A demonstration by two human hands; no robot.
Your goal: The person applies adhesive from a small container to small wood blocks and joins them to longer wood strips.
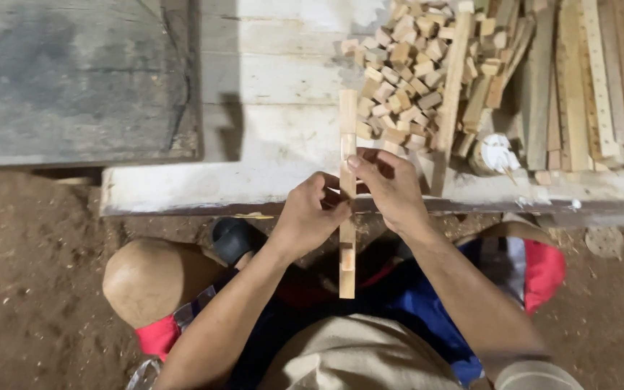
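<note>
Wooden strip (pixel 347 195): running vertically at frame centre, between both hands.
Left hand (pixel 306 217): gripping mid-strip.
Right hand (pixel 391 188): pinching it slightly higher.

rough woodworking workshop, dirt floor (pixel 30 289). low white plank bench (pixel 269 144) as landmark: heap of small cut wood blocks (pixel 399 79) on it, stacked slats (pixel 579 79) at its right end, sawdust below.

long pale wooden slat (pixel 347 195), held lengthwise above lap, notched
</note>
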